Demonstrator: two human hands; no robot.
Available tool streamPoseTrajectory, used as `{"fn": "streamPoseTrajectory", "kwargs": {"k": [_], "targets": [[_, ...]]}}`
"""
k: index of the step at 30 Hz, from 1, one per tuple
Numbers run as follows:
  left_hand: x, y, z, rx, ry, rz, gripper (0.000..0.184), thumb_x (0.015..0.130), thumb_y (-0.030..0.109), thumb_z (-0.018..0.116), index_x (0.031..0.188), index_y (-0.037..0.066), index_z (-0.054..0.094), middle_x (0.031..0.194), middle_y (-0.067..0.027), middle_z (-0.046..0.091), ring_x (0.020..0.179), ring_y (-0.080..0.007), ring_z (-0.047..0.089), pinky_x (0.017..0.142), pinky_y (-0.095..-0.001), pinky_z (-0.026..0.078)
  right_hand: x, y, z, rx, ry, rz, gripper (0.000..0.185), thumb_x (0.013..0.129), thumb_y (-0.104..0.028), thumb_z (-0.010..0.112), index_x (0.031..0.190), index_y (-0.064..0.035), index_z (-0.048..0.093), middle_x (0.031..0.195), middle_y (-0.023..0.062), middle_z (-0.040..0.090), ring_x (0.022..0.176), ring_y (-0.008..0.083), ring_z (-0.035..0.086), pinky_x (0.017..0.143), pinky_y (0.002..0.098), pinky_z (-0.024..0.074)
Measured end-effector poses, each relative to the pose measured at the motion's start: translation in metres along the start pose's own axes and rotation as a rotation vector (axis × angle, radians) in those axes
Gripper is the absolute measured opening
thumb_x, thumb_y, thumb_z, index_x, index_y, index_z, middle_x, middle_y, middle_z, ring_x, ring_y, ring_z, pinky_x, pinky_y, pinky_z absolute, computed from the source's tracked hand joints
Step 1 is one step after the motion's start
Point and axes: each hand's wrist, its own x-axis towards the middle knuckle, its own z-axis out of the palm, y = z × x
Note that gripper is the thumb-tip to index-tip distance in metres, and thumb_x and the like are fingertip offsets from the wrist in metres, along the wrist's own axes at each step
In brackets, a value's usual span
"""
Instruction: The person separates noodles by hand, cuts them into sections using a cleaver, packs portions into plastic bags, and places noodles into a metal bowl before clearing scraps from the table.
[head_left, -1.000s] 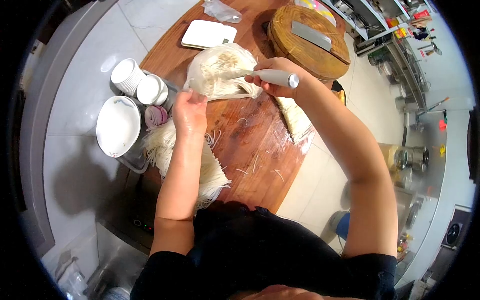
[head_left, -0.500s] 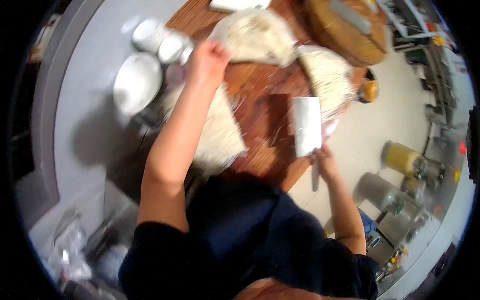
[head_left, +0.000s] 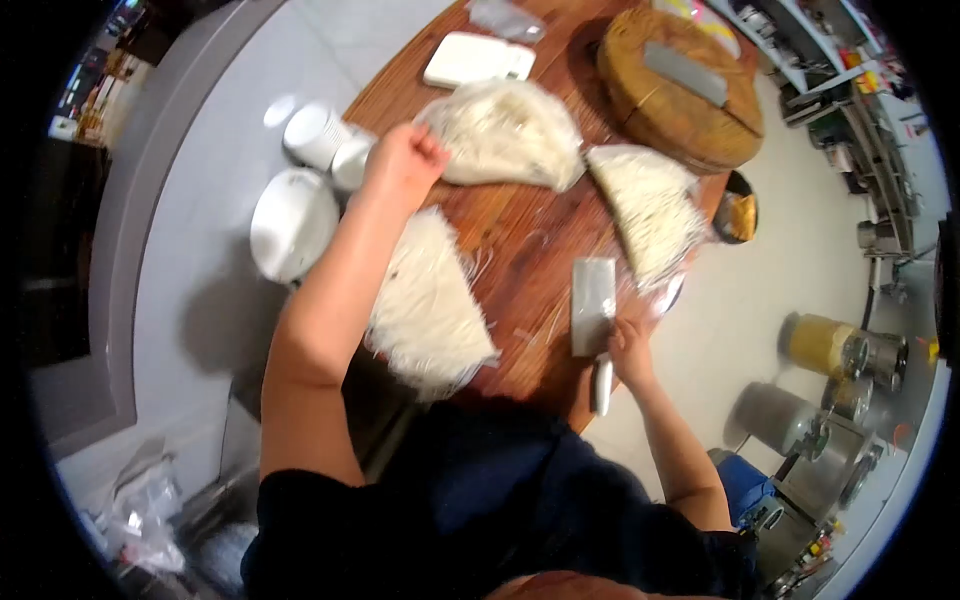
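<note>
My right hand (head_left: 630,350) grips a cleaver (head_left: 594,300) where its broad blade meets the white handle, over the near right edge of the wooden table. My left hand (head_left: 406,165) is closed, its fingers curled at the left side of a clear plastic bag of pale noodle-like strands (head_left: 510,135). Whether it pinches the plastic is hidden. A fan-shaped heap of white strands (head_left: 425,305) lies below my left forearm. Another wedge of strands, under plastic (head_left: 648,215), lies beyond the cleaver blade.
A round wooden chopping block (head_left: 625,90) with a second cleaver (head_left: 686,73) on it stands at the far right. A white scale (head_left: 465,60) sits at the back. White bowl (head_left: 292,225) and stacked cups (head_left: 316,135) are at left. Jars (head_left: 815,343) stand right of the table.
The view has tilted, so the table appears lower in the picture. The cleaver has shifted slightly left relative to the wedge of strands. My left hand stays closed by the bag.
</note>
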Motion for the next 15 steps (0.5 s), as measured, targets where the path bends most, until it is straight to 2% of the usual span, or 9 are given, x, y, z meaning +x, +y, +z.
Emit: {"fn": "streamPoseTrajectory", "kwargs": {"k": [1,3,4,7,10,13,15], "targets": [[-0.002,0.001,0.000,-0.015,-0.058,-0.019,0.016,0.084,0.009,0.048,0.070,0.010,0.041,0.064,-0.0027,0.042,0.060,-0.0184,0.041,0.073,-0.0356,0.039,0.018,0.000,0.003,-0.028,0.112,-0.103,0.037,0.079,-0.005,0.060,0.116,-0.0026,0.057,0.117,0.0198,0.052,0.107,0.0356,0.052,0.092,0.0397,0.0430],[0.004,-0.002,-0.008,-0.038,-0.083,-0.057,0.016,0.083,0.010,0.048,0.070,0.011,0.040,0.064,-0.0014,0.037,0.061,-0.0179,0.038,0.076,-0.0352,0.038,0.069,-0.037,-0.009,0.077,0.120,-0.077,0.045,0.080,-0.006,0.062,0.123,-0.0039,0.051,0.120,0.0182,0.050,0.109,0.0322,0.051,0.088,0.0356,0.0458],[0.002,-0.003,-0.007,-0.043,-0.074,-0.063,0.014,0.082,0.010,0.048,0.071,0.010,0.041,0.064,-0.0013,0.036,0.061,-0.0178,0.038,0.077,-0.0350,0.038,0.097,-0.054,-0.014,0.185,0.126,-0.102,0.047,0.082,-0.009,0.062,0.126,-0.0023,0.047,0.127,0.0229,0.044,0.119,0.0390,0.044,0.101,0.0407,0.0376],[-0.002,0.000,-0.009,-0.048,-0.048,-0.080,0.007,0.081,0.010,0.049,0.076,0.009,0.044,0.064,-0.0010,0.037,0.061,-0.0173,0.038,0.079,-0.0345,0.038,0.184,-0.090,-0.007,0.197,0.345,-0.208,0.055,0.080,-0.013,0.066,0.128,0.0005,0.043,0.128,0.0251,0.041,0.115,0.0425,0.044,0.098,0.0420,0.0392],[-0.004,0.006,-0.014,-0.042,-0.056,-0.085,0.004,0.079,0.009,0.049,0.080,0.007,0.046,0.065,-0.0009,0.039,0.062,-0.0169,0.040,0.080,-0.0344,0.038,0.248,-0.101,0.018,0.074,0.530,-0.215,0.057,0.077,-0.016,0.068,0.126,0.0002,0.046,0.120,0.0243,0.050,0.104,0.0394,0.052,0.091,0.0416,0.0433],[-0.006,0.015,-0.012,-0.014,-0.072,-0.099,0.005,0.079,0.009,0.048,0.083,0.006,0.047,0.065,-0.0005,0.041,0.061,-0.0158,0.041,0.079,-0.0341,0.039,0.283,-0.114,0.006,0.143,0.254,-0.046,0.049,0.077,-0.026,0.071,0.117,-0.0012,0.056,0.092,0.0163,0.063,0.080,0.0256,0.060,0.072,0.0372,0.0489],[-0.004,0.021,-0.009,0.000,-0.082,-0.123,0.006,0.081,0.009,0.048,0.085,0.005,0.048,0.064,0.0001,0.041,0.060,-0.0145,0.042,0.077,-0.0337,0.040,0.306,-0.105,0.005,0.252,0.235,-0.005,0.039,0.079,-0.024,0.070,0.107,0.0009,0.060,0.078,0.0121,0.063,0.072,0.0225,0.060,0.069,0.0361,0.0485]]}}
